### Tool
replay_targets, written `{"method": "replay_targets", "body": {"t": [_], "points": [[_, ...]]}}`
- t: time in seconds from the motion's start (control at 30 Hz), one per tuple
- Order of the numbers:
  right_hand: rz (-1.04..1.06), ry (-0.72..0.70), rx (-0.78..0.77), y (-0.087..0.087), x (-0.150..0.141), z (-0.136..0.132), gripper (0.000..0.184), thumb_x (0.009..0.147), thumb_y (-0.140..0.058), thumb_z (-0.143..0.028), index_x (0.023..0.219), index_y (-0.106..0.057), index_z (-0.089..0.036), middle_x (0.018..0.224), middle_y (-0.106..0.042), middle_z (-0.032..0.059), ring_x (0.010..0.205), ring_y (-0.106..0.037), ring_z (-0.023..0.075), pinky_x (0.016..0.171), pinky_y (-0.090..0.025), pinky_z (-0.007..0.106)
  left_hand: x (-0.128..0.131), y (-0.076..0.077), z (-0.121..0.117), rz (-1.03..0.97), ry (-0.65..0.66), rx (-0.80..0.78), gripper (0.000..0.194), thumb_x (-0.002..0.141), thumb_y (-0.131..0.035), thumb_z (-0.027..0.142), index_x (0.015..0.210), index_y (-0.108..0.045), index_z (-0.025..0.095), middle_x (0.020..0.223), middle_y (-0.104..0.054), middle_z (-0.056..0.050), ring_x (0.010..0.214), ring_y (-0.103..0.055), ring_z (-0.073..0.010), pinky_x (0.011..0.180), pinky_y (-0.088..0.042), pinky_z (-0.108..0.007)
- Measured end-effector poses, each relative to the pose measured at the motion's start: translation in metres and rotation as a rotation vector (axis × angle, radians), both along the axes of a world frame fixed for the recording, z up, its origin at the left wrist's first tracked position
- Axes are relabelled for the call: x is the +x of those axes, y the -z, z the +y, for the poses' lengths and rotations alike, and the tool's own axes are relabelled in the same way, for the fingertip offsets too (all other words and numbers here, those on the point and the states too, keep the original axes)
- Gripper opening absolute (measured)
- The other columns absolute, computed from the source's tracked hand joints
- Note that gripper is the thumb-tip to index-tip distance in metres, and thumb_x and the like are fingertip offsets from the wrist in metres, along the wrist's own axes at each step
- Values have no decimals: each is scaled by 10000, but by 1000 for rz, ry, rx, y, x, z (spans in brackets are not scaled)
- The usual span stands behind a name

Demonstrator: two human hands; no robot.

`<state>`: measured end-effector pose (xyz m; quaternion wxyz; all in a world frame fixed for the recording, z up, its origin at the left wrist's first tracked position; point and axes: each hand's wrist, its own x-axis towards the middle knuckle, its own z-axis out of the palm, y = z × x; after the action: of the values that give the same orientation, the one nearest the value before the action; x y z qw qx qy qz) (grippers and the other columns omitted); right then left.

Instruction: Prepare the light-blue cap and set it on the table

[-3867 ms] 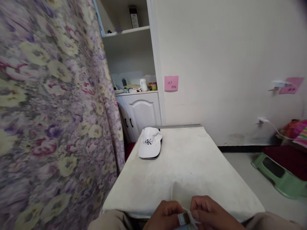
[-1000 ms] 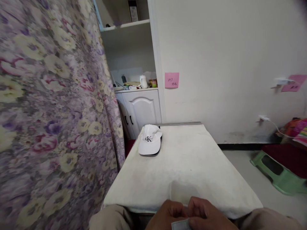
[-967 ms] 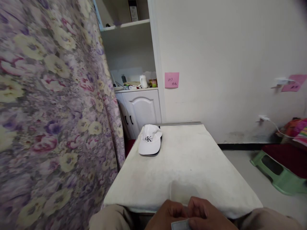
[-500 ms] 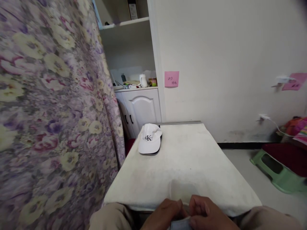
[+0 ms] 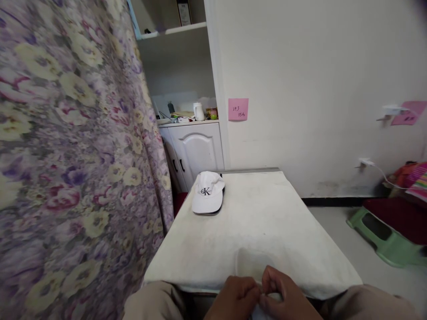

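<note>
My left hand (image 5: 238,295) and my right hand (image 5: 283,293) meet at the near edge of the table, fingertips pinched close together. Between and below them shows a pale greyish, thin-looking item (image 5: 262,313); its kind is not clear, and most of it is covered by the fingers or cut off by the frame. Just beyond the hands, a faint see-through outline (image 5: 251,260) lies on the cloth; whether it joins the held item I cannot tell. Far from both hands, a white cap (image 5: 208,195) with dark letters rests at the table's back left.
A pale cloth covers the table (image 5: 267,213). To the left hangs a floral curtain (image 5: 76,155), with a white cupboard (image 5: 202,144) behind. Pink notes (image 5: 238,109) are stuck to the wall. A green stool (image 5: 383,235) stands at the right. My knees flank the table's near edge.
Both hands have risen slightly and their fingertips have come closer together. Less of the pale item shows between them now. The cap has stayed in place.
</note>
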<state>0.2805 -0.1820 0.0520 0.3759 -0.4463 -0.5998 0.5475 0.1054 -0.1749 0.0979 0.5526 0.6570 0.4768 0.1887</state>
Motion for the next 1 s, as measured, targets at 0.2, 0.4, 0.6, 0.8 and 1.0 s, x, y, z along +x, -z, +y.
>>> {"method": "replay_targets", "body": {"t": [0.2, 0.4, 0.6, 0.8, 1.0], "points": [[121, 41, -15, 4, 2, 0, 252, 721, -665, -354, 725, -441, -239, 663, -458, -53, 623, -398, 143, 573, -290, 275, -12, -5, 0, -106, -62, 5, 236, 883, -462, 397, 862, -570, 188, 762, -503, 25, 732, -437, -153, 683, -348, -268], [166, 94, -26, 5, -1, -3, 287, 759, -672, -396, 730, -426, -250, 621, -467, -72, 522, -312, 111, 516, -267, 261, -26, 3, -5, -258, -86, -45, 352, 870, -528, 546, 793, -473, 207, 745, -425, 44, 716, -361, -142, 641, -300, -262], [216, 74, -71, 1, 0, -7, 426, 762, -689, -584, 734, -427, -250, 587, -420, -89, 475, -273, 92, 462, -222, 243, -27, 9, -11, -256, -92, -56, 369, 815, -598, 545, 747, -456, 211, 682, -385, 63, 659, -329, -129, 605, -253, -271], [229, -68, -104, -6, 10, -8, 407, 884, -531, -606, 852, -572, -203, 583, -484, -64, 500, -426, 122, 516, -319, 254, -27, 0, -11, -220, -114, -28, 282, 819, -600, 443, 744, -467, 207, 670, -402, 63, 652, -353, -128, 600, -260, -269], [25, -2, 57, -14, 8, -11, 206, 666, -677, -246, 865, -656, -199, 737, -646, 5, 711, -570, 207, 642, -419, 299, -26, -5, -9, -189, -99, 43, 278, 851, -582, 454, 774, -503, 199, 682, -431, 57, 662, -366, -133, 604, -284, -269]]}}
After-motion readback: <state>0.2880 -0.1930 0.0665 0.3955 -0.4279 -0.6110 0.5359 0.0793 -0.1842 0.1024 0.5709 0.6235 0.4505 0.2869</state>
